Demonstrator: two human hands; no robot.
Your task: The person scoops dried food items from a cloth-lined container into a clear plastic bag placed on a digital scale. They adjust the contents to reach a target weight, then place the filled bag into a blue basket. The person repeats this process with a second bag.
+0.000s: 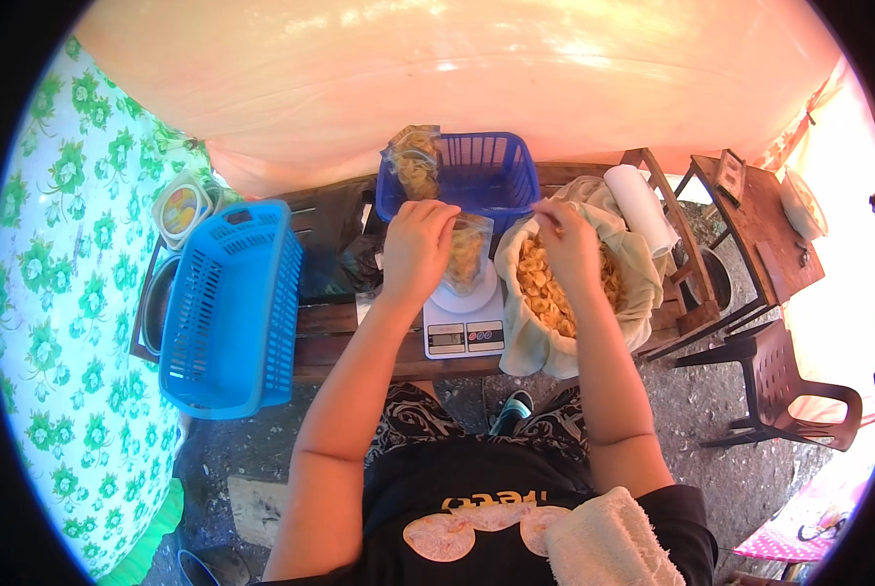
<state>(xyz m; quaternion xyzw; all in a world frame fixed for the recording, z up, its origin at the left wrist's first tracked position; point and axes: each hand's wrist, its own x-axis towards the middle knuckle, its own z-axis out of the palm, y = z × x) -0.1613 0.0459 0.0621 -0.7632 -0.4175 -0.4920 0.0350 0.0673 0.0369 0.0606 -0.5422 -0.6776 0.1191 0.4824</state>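
My left hand (420, 246) pinches the top edge of a clear plastic pouch (469, 256) with yellowish chips inside. The pouch stands upright on a white digital kitchen scale (465, 339). Over a cloth-lined container, my right hand (570, 246) has its fingers closed together near the pouch; what they hold, if anything, is too small to make out. Loose golden chips (547, 298) fill the container, and its pale cloth (527, 354) drapes over the rim. Behind the scale, a dark blue plastic basket (501, 176) holds filled clear pouches (416, 161) at its left end.
A large light-blue basket (227, 313) rests tilted at the left of the wooden table (335, 342). Black plastic (330, 239) lies beside it. A white paper roll (642, 210) leans at the container's right. Further right stand a small wooden table (765, 230) and a brown plastic chair (784, 381).
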